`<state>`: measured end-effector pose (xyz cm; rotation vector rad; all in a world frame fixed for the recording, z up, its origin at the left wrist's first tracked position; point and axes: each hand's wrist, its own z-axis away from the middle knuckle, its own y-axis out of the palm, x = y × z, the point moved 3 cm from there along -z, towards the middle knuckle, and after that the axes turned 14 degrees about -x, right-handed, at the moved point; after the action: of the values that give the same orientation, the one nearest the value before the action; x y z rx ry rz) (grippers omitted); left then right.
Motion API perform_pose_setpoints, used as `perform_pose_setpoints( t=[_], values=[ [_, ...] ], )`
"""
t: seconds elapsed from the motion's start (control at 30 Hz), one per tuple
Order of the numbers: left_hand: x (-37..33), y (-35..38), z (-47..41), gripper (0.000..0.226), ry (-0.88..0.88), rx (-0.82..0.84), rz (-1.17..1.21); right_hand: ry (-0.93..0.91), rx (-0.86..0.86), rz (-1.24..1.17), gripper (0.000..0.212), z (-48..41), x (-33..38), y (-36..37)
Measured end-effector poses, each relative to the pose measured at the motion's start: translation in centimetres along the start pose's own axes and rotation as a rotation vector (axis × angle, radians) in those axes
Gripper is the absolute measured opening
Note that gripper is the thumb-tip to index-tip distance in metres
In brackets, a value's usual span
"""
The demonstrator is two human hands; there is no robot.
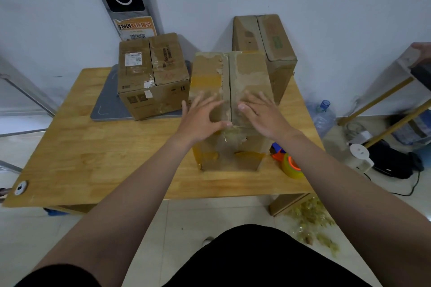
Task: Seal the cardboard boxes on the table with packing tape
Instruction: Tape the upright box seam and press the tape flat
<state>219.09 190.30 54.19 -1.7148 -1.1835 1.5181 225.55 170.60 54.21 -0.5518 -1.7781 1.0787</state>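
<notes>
A worn cardboard box [233,72] stands in the middle of the wooden table [98,147], its two top flaps folded down and meeting along a centre seam. My left hand [203,116] lies flat on the left flap with its fingers spread. My right hand [261,114] lies flat on the right flap, also spread. Neither hand holds anything. A yellow tape roll on an orange and blue dispenser [289,163] sits on the table just right of this box, partly behind my right forearm. A second box [151,74] stands at the back left and a third box [268,44] at the back right.
A grey flat pad [109,109] lies under the back-left box. The wall is right behind the boxes. On the floor to the right are a water bottle [323,116], a white kettle [360,156], cables and scraps of used tape [312,223]. A wooden shelf frame [382,100] stands at the far right.
</notes>
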Motion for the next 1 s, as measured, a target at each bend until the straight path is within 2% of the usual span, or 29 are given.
perform_pose_setpoints(
  t=[0.07, 0.13, 0.33, 0.47, 0.63, 1.0],
  values=[
    [-0.2, 0.7, -0.7, 0.089, 0.034, 0.078, -0.075, -0.03, 0.059, 0.111, 0.059, -0.5, 0.4, 0.8],
    [0.0, 0.9, -1.0, 0.095, 0.034, 0.103, -0.1, -0.054, 0.045, 0.177, 0.059, -0.5, 0.1, 1.3],
    [2.1, -0.4, -0.9, 0.094, 0.073, 0.129, -0.007, -0.146, 0.036, 0.342, 0.065, -0.2, -0.1, 2.0],
    [4.4, -1.2, -0.6, 0.091, 0.081, 0.167, 0.193, -0.149, 0.024, 0.324, 0.071, -0.3, -0.3, 1.8],
    [6.3, -2.4, -1.0, 0.089, 0.087, 0.23, 0.248, -0.129, 0.015, 0.248, 0.085, -0.3, -0.3, 1.5],
    [7.8, -3.8, -0.8, 0.099, 0.197, 0.284, 0.105, -0.084, 0.021, 0.163, 0.079, -0.3, -0.3, 1.5]
  ],
)
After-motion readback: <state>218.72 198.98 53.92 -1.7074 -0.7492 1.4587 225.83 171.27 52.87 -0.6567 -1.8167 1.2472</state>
